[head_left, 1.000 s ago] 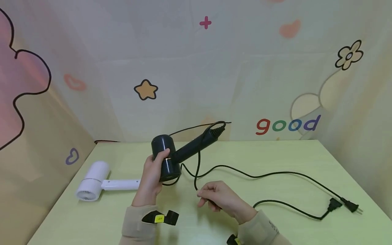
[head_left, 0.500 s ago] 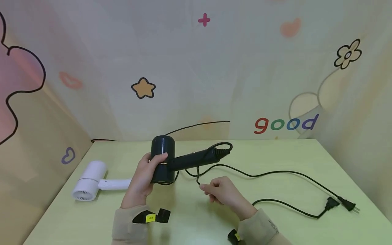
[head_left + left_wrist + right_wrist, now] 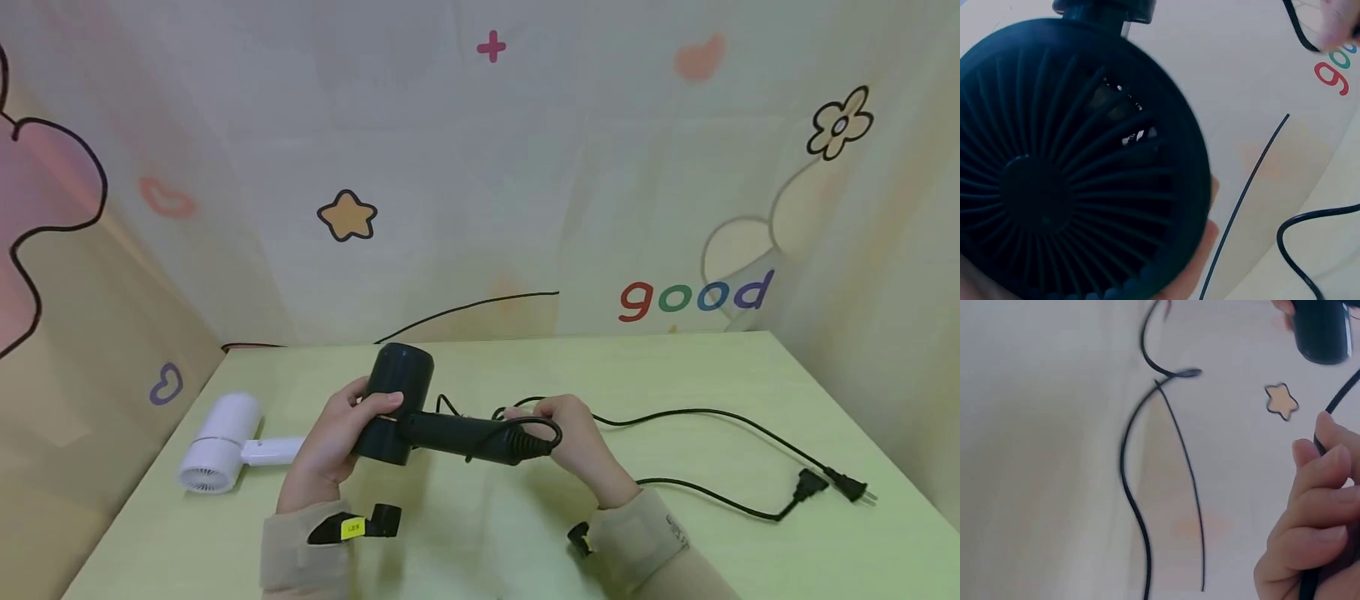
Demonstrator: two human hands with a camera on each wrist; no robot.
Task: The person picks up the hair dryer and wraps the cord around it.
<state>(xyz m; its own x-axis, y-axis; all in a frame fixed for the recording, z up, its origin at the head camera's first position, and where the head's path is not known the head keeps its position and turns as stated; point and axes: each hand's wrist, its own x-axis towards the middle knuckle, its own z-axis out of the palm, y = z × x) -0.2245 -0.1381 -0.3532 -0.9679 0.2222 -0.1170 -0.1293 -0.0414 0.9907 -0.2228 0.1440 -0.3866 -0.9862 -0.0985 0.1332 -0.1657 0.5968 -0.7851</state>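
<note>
Head view: my left grip (image 3: 328,442) wraps a glossy black T-shaped plastic hair dryer (image 3: 438,432), just left of my right grip (image 3: 581,442). Left wrist: its round ribbed grille (image 3: 1038,194) partly hides that grip. Right wrist: my right grip curls around slim black cord (image 3: 1342,395); overpulling could twist the dryer loose.

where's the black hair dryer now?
In the head view, the black hair dryer is near centre, in the left hand, right of the white hair dryer.
</note>
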